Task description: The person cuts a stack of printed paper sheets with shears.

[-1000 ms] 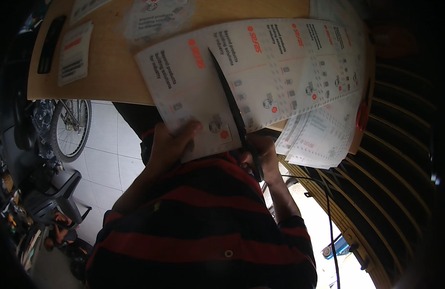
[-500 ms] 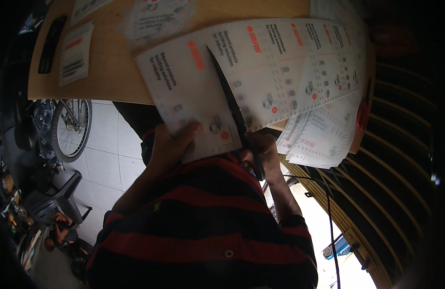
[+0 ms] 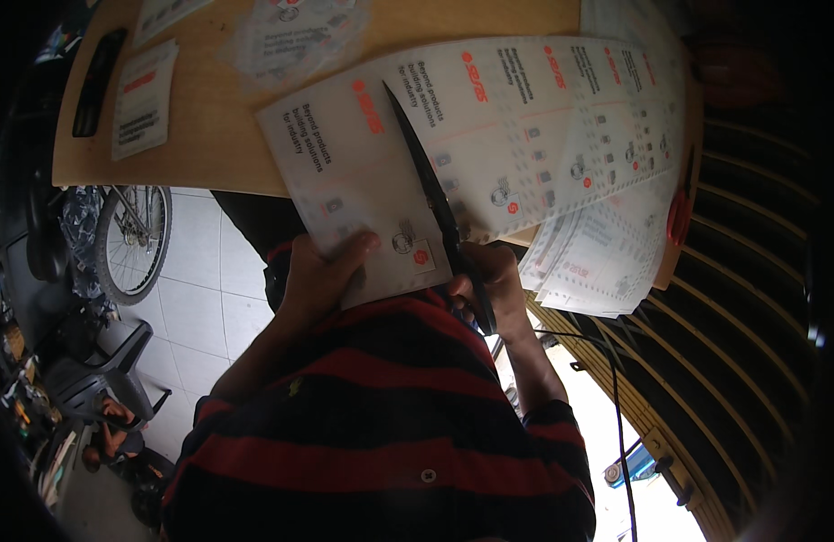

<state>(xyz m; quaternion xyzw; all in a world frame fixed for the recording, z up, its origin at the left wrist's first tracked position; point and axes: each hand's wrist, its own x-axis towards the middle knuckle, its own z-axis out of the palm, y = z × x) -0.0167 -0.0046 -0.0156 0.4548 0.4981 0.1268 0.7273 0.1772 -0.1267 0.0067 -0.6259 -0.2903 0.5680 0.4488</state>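
A long translucent printed plastic sheet [image 3: 345, 172] with red and black markings spreads from the table to my body. My left hand [image 3: 319, 275] pinches its near left edge, thumb on top and fingers hidden beneath. My right hand [image 3: 500, 275] is closed round the handles of black scissors [image 3: 423, 167] at the sheet's near edge. One long blade lies on top of the sheet, pointing away, between the leftmost printed panel and its neighbour. The other blade is hidden, so how far the scissors are apart I cannot tell.
On the wooden table [image 3: 209, 117] lie a cut printed piece [image 3: 144, 113], a pile of translucent pieces [image 3: 299, 41] and a black oblong object [image 3: 99, 83]. Stacked sheets [image 3: 607, 262] overhang the right edge near a red handle-like object [image 3: 679, 212]. A bicycle [image 3: 137, 244] and a chair [image 3: 101, 366] stand left; a person [image 3: 119, 434] sits beyond.
The scissors have shifted very slightly away from me and to the left, with my right hand following. My left hand keeps its hold on the sheet, almost unmoved.
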